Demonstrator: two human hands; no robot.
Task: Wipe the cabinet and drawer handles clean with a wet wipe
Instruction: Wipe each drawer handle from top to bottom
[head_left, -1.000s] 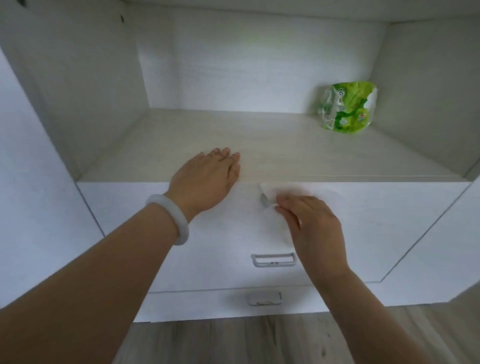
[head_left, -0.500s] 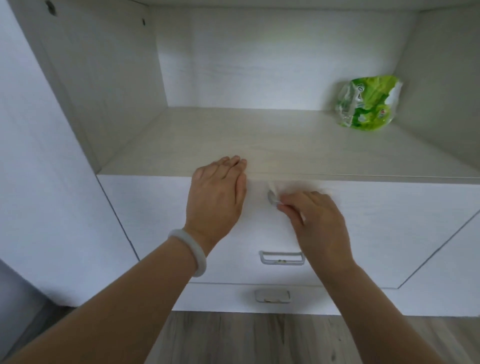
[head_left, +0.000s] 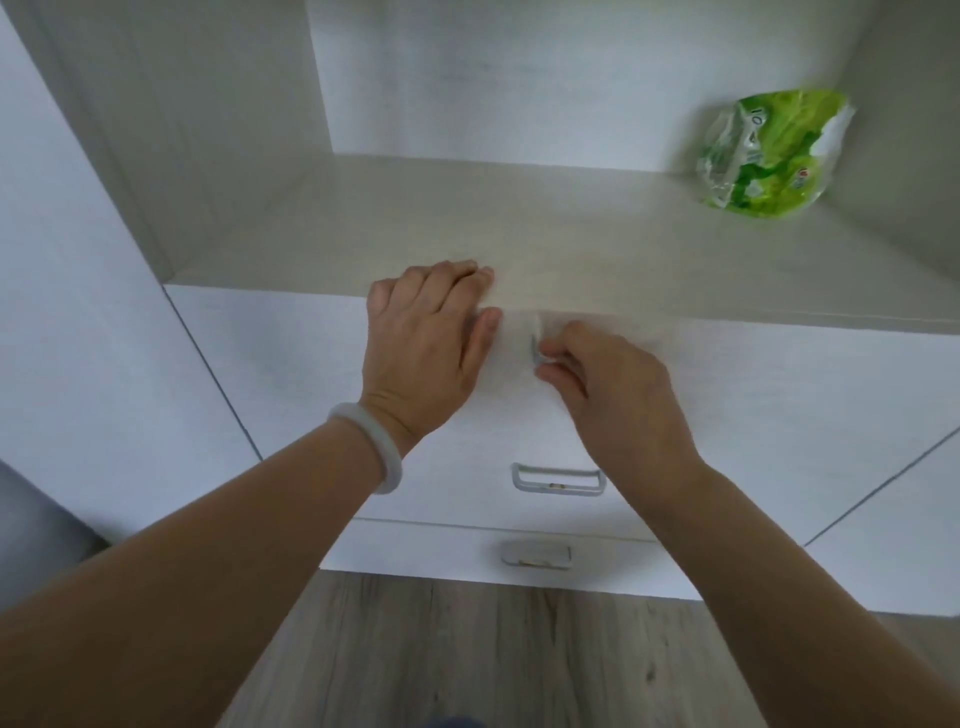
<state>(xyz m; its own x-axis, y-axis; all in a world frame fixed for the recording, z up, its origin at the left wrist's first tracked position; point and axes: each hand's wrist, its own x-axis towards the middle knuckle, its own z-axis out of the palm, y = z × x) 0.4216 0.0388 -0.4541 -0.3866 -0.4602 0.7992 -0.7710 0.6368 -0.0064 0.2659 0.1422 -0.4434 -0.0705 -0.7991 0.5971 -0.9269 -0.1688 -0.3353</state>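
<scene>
My right hand (head_left: 618, 400) pinches a white wet wipe (head_left: 597, 327) around the top drawer's handle (head_left: 535, 356), of which only a small grey end shows by my fingertips. The wipe blends with the white drawer front (head_left: 779, 395). My left hand (head_left: 423, 345) lies flat, fingers together, on the front edge of the shelf, just left of the wipe, holding nothing. A pale bangle circles its wrist. Below, a grey handle (head_left: 557, 479) sits on the middle drawer and another handle (head_left: 535, 555) on the lowest drawer.
A green pack of wet wipes (head_left: 769, 156) leans at the back right of the open shelf (head_left: 571, 228). White cabinet panels (head_left: 83, 312) flank the drawers. Grey wood-look floor (head_left: 493, 649) lies under my arms.
The view has shifted closer and to the left. My left hand slid a little toward the right hand; the right hand keeps rubbing the wipe at the top handle.
</scene>
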